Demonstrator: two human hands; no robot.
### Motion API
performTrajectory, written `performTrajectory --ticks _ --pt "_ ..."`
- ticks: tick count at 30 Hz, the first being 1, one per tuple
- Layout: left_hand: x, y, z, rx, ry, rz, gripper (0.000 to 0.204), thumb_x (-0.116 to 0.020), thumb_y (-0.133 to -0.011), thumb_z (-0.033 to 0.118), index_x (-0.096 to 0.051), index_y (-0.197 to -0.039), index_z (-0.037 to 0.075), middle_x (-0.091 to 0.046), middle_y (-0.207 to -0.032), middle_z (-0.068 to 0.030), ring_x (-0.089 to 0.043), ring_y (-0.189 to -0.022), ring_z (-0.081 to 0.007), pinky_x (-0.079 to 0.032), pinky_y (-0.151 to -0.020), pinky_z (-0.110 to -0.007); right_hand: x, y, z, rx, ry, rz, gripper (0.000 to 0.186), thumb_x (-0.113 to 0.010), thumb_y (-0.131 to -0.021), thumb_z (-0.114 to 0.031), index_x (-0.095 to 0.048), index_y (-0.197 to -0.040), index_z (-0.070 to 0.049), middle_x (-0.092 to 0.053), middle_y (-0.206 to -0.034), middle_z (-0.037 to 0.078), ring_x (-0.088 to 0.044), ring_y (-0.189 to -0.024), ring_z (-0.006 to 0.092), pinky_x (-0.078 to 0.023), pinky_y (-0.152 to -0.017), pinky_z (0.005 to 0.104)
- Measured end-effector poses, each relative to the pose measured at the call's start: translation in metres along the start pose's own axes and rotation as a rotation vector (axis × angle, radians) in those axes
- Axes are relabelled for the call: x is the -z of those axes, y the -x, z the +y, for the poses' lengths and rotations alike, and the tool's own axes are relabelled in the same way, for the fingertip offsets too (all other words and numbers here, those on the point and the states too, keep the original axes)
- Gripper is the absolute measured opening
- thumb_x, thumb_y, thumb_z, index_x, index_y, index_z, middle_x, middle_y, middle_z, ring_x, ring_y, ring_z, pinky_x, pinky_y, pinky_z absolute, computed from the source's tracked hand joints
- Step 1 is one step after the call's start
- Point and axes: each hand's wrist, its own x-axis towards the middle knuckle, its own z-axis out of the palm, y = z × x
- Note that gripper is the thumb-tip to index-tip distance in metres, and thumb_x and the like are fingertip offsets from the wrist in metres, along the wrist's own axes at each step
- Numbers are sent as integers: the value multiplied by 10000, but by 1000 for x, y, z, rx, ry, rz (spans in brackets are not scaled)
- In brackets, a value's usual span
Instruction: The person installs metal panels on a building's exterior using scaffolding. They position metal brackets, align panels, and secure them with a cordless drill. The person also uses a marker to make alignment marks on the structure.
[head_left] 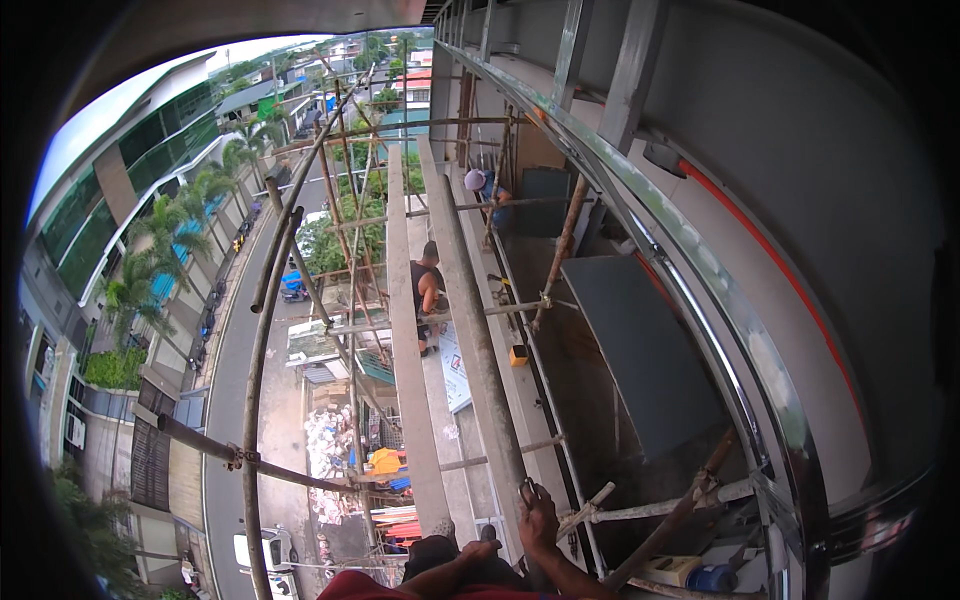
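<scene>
My right hand [539, 522] is closed at the near end of a long round pole [482, 345], which runs away from me beside the planks. A small dark piece shows at its fingertips, too small to name. Left of it, low in the view, my left hand [478, 552] is closed in front of my dark-clothed leg. A short dark end sticks up from it; what it belongs to is hidden. A narrow grey plank [405, 330] stretches away ahead of my legs, and a second plank [495, 400] lies along the pole.
Lashed scaffold poles [250, 400] rise at left above a street far below. Metal framing [735, 345] curves along the right wall, near a dark panel [640, 350]. Lower down, one person [428, 285] stands between the planks and another [483, 185] works farther off.
</scene>
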Motion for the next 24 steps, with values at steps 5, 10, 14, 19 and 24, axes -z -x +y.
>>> performTrajectory --ticks 5,10,14,19,24 --pt "9 25 32 189 -146 165 704 -562 -782 636 -593 -1278 137 -569 -1278 -204 -540 -1201 -334 -442 -997 -406 -1 -2 -1 12 -6 -1 352 -611 -892 -122 -549 -1238 -140 -525 -1265 161 -531 -1126 365 -463 -914 454" --pt "8 35 42 269 -136 205 845 -555 -771 683 -513 -1352 71 -452 -1397 -211 -412 -1326 -362 -388 -1056 -452 3 -2 -4 -23 -18 -7 342 -593 -908 -128 -541 -1245 -126 -515 -1281 184 -516 -1146 389 -454 -923 465" --pt "27 44 46 8 -131 463 537 -536 -842 506 -661 -1108 55 -633 -1089 -197 -595 -1050 -323 -466 -912 -412 3 -7 -6 -58 -4 -10 369 -597 -888 -97 -532 -1251 -111 -538 -1219 196 -541 -1075 401 -461 -882 481" --pt "132 112 106 -464 90 818 425 -523 -868 397 -709 -1033 52 -689 -1023 -208 -647 -1005 -340 -484 -881 -416 4 -8 6 -99 -150 -16 517 -661 -823 -94 -483 -1308 -82 -563 -1137 183 -552 -1012 402 -473 -845 477" --pt "240 390 307 -1306 -70 1107 208 -617 -899 130 -648 -1034 -26 -670 -806 -111 -617 -752 -125 -482 -669 -277 5 -30 4 -234 -386 89 672 -754 -759 -156 -424 -1329 -20 -637 -1014 194 -633 -927 370 -511 -787 465"
